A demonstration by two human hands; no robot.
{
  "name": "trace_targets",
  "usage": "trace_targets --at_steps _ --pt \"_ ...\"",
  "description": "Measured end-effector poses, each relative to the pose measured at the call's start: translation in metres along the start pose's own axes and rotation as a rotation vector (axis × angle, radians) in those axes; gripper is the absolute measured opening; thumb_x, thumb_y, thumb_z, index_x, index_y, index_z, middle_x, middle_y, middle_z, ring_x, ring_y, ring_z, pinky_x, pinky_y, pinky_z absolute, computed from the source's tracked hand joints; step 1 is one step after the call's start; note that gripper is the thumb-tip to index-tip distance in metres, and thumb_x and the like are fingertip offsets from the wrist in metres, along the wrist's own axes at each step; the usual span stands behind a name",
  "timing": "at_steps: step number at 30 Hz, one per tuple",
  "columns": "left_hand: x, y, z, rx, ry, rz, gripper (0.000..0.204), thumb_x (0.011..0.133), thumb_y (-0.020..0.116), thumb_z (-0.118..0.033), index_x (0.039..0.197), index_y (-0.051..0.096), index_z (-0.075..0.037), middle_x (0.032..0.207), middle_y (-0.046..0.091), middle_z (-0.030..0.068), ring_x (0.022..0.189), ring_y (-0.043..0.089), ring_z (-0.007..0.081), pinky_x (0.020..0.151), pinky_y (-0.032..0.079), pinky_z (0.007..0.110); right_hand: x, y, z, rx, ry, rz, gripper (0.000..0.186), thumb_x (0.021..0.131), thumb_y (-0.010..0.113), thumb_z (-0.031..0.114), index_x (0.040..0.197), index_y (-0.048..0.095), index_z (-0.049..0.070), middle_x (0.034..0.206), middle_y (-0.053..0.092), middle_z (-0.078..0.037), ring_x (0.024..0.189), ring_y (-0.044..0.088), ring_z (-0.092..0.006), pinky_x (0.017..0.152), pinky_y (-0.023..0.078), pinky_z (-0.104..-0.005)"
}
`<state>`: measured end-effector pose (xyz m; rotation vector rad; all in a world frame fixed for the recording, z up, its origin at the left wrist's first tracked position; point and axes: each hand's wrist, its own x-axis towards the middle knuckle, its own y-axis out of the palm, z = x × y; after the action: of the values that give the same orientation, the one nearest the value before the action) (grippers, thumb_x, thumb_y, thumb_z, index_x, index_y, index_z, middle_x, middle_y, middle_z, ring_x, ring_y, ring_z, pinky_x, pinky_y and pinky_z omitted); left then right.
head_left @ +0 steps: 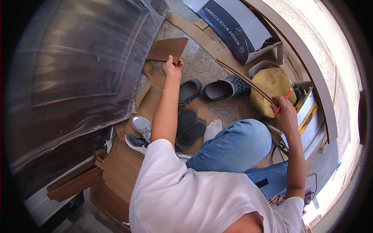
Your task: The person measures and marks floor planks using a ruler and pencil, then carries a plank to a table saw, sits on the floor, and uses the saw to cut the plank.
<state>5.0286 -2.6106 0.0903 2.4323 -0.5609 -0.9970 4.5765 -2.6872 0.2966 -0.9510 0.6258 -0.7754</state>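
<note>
My left hand point(173, 70) reaches forward and grips the near edge of a short brown wooden floor plank point(167, 49), which lies close to the plastic-covered panel. On the right, my right hand point(285, 114) is closed around the lower end of a long, narrow wooden strip point(244, 77). That strip points up and to the left, away from me. A red pencil point(288, 94) is held in the same hand, crossing the strip's end. Below my arms, my bent knee in blue jeans point(237, 143) shows I am low to the floor.
A dark panel wrapped in clear film point(77, 58) fills the left. Black clogs point(221, 90), dark slippers point(190, 130) and sneakers point(142, 128) sit between my arms. A yellow rounded object point(270, 87) and a metal-and-yellow tool point(309, 116) stand right. Brown planks point(77, 182) lie lower left.
</note>
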Motion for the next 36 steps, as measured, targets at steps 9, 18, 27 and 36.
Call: trace_targets --at_steps 9,18,27,36 --pt "0.015 0.011 -0.020 -0.039 0.054 0.061 0.030 0.103 0.047 -0.022 0.111 0.057 0.005 0.094 0.065 0.0172 0.073 0.061 0.0214 0.063 0.054 0.033 -0.013 0.053 0.007 0.172 0.156 0.014 0.027 0.085 0.070 0.010 0.109 0.061 0.003 0.097 0.067 -0.020 0.091 0.065 -0.0380 0.077 0.051 -0.0419" --pt "0.042 0.026 -0.039 -0.123 0.059 0.078 0.026 0.102 0.049 -0.020 0.103 0.059 0.004 0.094 0.067 0.0190 0.069 0.063 0.0211 0.064 0.057 0.034 -0.015 0.071 0.013 0.241 0.204 0.024 0.029 0.084 0.072 0.013 0.110 0.062 0.004 0.099 0.067 -0.021 0.092 0.065 -0.0383 0.078 0.050 -0.0417" --pt "0.028 0.005 -0.027 -0.027 0.072 0.091 0.026 0.100 0.053 -0.019 0.105 0.061 0.005 0.091 0.068 0.0185 0.067 0.063 0.0212 0.058 0.057 0.035 -0.027 0.083 0.021 0.256 0.207 0.047 0.028 0.084 0.072 0.013 0.110 0.063 0.005 0.092 0.066 -0.021 0.082 0.064 -0.0382 0.071 0.050 -0.0425" --pt "0.002 -0.039 -0.027 0.137 0.035 0.079 0.028 0.098 0.058 -0.019 0.110 0.061 0.006 0.089 0.068 0.0198 0.063 0.064 0.0212 0.057 0.058 0.034 -0.029 0.092 0.017 0.279 0.191 0.043 0.029 0.084 0.072 0.013 0.110 0.063 0.005 0.093 0.067 -0.021 0.084 0.064 -0.0382 0.073 0.051 -0.0408"
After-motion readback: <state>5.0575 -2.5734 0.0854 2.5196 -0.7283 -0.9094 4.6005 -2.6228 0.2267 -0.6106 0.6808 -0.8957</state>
